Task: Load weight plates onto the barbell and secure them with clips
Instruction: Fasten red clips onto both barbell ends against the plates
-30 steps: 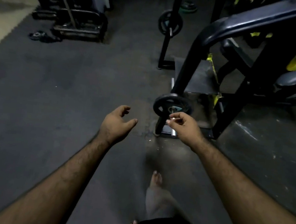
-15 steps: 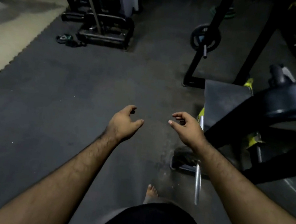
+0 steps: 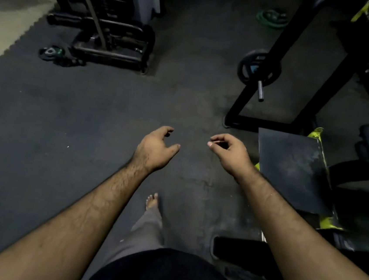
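Two hands, left [image 3: 155, 148] and right [image 3: 230, 153], loosely curled, empty; one plate [image 3: 252, 66] racked, perhaps more.

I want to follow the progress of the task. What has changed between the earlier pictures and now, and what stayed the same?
The person walked forward: the low plate beside the right hand one second ago has left the view, and the rack plate looks nearer. The small pale thing pinched in the right hand then is no longer clearly visible. The left hand stayed loosely curled and holds nothing.
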